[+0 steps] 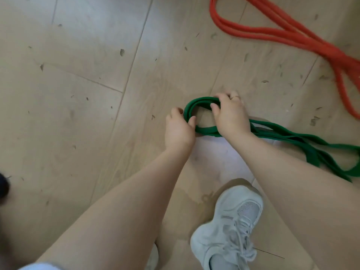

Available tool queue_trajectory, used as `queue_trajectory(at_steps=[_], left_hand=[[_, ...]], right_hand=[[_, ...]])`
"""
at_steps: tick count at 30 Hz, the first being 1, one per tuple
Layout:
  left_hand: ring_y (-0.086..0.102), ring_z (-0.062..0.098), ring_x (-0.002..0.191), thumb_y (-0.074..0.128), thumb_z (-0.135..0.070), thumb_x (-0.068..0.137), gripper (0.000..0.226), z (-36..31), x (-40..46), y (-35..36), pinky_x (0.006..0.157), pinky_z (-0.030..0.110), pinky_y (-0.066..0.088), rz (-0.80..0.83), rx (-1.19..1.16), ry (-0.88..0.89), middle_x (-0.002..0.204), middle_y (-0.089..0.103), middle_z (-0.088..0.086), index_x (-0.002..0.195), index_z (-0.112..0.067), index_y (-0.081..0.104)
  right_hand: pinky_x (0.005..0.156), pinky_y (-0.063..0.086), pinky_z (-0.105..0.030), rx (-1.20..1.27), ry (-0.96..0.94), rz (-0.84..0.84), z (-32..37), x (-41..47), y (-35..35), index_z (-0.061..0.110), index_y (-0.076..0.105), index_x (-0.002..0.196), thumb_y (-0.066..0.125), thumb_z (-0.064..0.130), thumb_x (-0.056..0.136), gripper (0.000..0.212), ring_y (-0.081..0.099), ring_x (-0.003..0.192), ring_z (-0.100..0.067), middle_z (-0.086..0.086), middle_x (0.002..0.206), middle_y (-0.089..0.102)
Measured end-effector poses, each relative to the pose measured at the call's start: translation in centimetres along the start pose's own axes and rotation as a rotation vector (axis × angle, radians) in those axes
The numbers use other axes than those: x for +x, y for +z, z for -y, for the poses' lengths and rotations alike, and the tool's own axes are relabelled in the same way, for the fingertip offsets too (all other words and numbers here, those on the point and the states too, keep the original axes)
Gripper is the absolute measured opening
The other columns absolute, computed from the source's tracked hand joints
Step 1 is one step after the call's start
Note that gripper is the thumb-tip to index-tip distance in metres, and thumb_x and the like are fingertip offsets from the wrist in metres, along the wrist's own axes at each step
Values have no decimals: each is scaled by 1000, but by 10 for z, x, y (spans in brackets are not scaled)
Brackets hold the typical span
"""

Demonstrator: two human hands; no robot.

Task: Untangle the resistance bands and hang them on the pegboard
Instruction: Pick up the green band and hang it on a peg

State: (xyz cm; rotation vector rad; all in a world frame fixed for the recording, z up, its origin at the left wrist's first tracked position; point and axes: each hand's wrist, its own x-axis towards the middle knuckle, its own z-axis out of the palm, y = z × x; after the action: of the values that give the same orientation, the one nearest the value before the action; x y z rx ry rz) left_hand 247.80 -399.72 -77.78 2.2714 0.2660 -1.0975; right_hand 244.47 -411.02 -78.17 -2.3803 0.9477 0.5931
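Note:
A green resistance band lies tangled on the wooden floor and trails off to the right. Its looped end sits between my hands. My left hand pinches the left side of that loop between thumb and fingers. My right hand, with a ring on one finger, grips the top of the loop with curled fingers. An orange resistance band lies in long loops on the floor at the upper right, apart from both hands. No pegboard is in view.
A white sneaker stands on the floor just below my right forearm. A dark object shows at the left edge. Light wooden floor stretches to the left and above the hands.

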Motion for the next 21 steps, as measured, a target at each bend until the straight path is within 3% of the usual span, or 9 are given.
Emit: queue_trajectory(at_steps=[2, 5, 9, 11, 13, 16, 18, 21], left_hand=[[58, 27, 99, 52, -22, 91, 25, -3, 4, 9, 86, 41, 49, -66, -35, -14, 110, 59, 8, 114, -11, 48], [62, 26, 91, 54, -18, 90, 11, -8, -7, 4, 83, 44, 53, -97, -269, -41, 93, 59, 0, 99, -16, 48], [66, 13, 77, 58, -18, 89, 17, -31, -57, -24, 82, 44, 55, 43, -376, 113, 95, 62, -1, 97, -11, 45], [66, 24, 82, 60, -15, 88, 17, -58, -88, -43, 83, 46, 54, 96, -388, 208, 99, 63, 7, 92, -12, 44], [64, 27, 84, 63, -15, 86, 20, -89, -120, -65, 78, 39, 54, 155, -333, 312, 99, 64, 9, 90, -14, 43], [61, 12, 83, 64, -17, 85, 21, -145, -175, -100, 69, 17, 49, 244, -222, 459, 93, 62, -4, 91, -18, 44], [59, 12, 85, 65, -15, 84, 24, -179, -216, -126, 71, 20, 51, 278, -209, 531, 91, 59, -10, 86, -26, 43], [60, 14, 82, 67, -11, 82, 32, -227, -283, -171, 74, 31, 53, 292, -188, 637, 85, 58, -12, 81, -31, 41]], right_hand=[[85, 44, -41, -42, -76, -9, -6, 3, 3, 10, 54, 119, 42, 27, 97, 30, 47, 111, -33, -14, 123, 49], [76, 43, -39, -84, -152, 23, -10, -5, -7, 8, 53, 115, 37, 27, 99, 29, 52, 102, -33, -14, 114, 56], [67, 46, -37, 275, -104, -24, -6, -42, -58, 14, 44, 112, 40, 25, 98, 18, 58, 83, -27, -10, 97, 61], [59, 41, -33, 371, -70, 32, -6, -65, -100, 19, 41, 106, 42, 26, 97, 11, 54, 72, -18, -4, 88, 58], [66, 43, -34, 501, -18, 106, -5, -91, -148, 19, 40, 102, 43, 25, 97, 8, 55, 76, -19, -3, 88, 58], [71, 43, -35, 667, 37, 114, -2, -137, -225, 22, 41, 97, 43, 20, 97, 2, 54, 78, -19, 1, 83, 54], [72, 42, -33, 734, 29, 82, 8, -170, -276, 26, 41, 90, 44, 16, 97, 12, 51, 76, -14, 5, 80, 51], [66, 45, -19, 848, 9, 27, 35, -223, -354, 23, 40, 89, 42, 9, 97, 16, 52, 72, -6, 1, 84, 51]])
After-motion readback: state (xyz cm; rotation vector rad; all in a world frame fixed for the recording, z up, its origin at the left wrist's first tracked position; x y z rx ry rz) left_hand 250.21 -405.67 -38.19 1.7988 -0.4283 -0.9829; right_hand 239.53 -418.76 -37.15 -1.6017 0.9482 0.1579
